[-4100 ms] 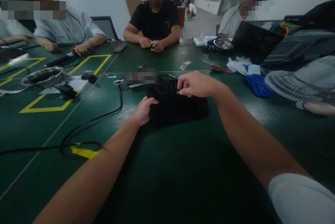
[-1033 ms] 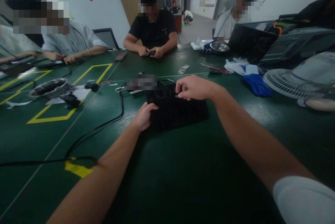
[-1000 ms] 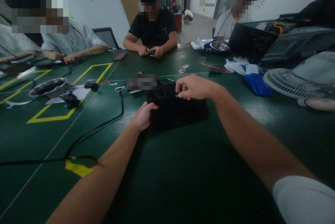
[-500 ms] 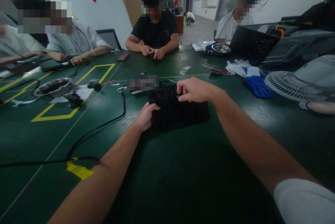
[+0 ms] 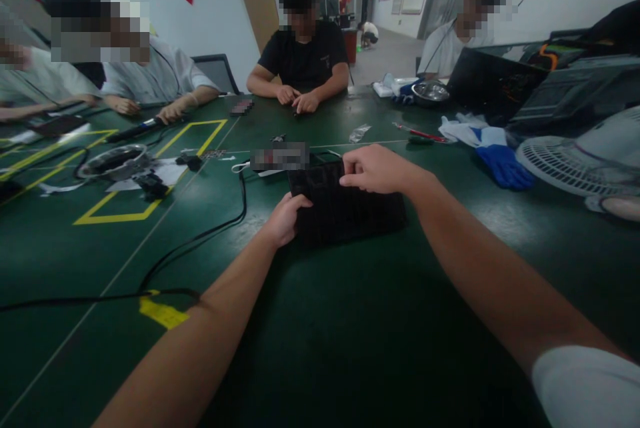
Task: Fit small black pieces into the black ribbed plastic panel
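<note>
A flat black rectangular case or panel [image 5: 350, 211] lies on the dark green table [image 5: 320, 321], slightly tilted in view. My left hand [image 5: 287, 218] grips its left edge, thumb on top and the fingers partly hidden beneath. Over its upper middle part is my right hand [image 5: 370, 169], fingers curled together in a pinch; whatever they hold is too small or hidden to name. Just behind the black case sits a blurred-out flat item [image 5: 280, 157] with a white loop at its left.
Black cable [image 5: 220, 223] with a yellow tag [image 5: 163, 312] runs by my left forearm. Metal ring [image 5: 117, 160] stands left; blue-white gloves [image 5: 503, 158], a red-handled tool [image 5: 425, 135] and a fan [image 5: 560, 161] lie right. People sit around the far side.
The whole view has shifted, so things appear slightly farther right. My left hand still grips the case; my right hand's fingertips sit slightly higher over it.
</note>
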The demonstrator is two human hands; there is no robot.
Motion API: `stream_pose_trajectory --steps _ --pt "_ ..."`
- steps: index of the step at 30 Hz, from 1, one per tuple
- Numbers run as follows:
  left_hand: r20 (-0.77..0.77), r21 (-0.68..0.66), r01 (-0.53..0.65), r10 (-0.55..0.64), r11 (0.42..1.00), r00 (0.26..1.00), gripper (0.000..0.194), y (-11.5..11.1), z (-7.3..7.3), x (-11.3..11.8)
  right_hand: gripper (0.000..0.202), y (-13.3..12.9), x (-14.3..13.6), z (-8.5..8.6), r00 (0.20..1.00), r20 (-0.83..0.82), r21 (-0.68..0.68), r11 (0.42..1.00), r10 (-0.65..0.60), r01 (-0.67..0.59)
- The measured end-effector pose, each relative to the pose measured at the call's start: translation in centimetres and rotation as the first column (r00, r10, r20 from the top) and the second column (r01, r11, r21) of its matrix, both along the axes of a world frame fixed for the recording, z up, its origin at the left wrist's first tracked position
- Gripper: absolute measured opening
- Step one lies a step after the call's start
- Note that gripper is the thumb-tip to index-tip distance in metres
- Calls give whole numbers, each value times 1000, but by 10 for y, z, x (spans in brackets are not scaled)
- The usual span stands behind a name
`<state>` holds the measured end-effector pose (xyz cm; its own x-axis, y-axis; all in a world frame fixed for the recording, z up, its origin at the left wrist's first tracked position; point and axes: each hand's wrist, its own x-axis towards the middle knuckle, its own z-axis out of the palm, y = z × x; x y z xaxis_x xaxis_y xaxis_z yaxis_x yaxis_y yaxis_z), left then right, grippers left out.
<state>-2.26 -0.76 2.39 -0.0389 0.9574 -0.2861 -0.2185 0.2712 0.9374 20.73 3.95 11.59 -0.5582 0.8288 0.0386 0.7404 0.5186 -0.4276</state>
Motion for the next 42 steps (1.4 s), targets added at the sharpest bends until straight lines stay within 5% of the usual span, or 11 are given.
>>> stream_pose_trajectory --steps 17,27,34,42 --pt "-2 -12 -7 7 1000 1000 44 -1 0 -1 5 5 10 1 993 -112 -182 982 23 -43" --pt "4 -7 -10 10 1000 1000 48 0 0 0 15 4 9 3 999 -27 -138 989 45 -49" --pt "5 9 14 -14 1000 1000 44 0 1 0 19 3 2 -1 999 40 51 999 5 -7" --pt "14 21 20 -20 1000 1000 41 1 -1 -1 19 2 0 -1 1000 -14 21 1000 0 0"
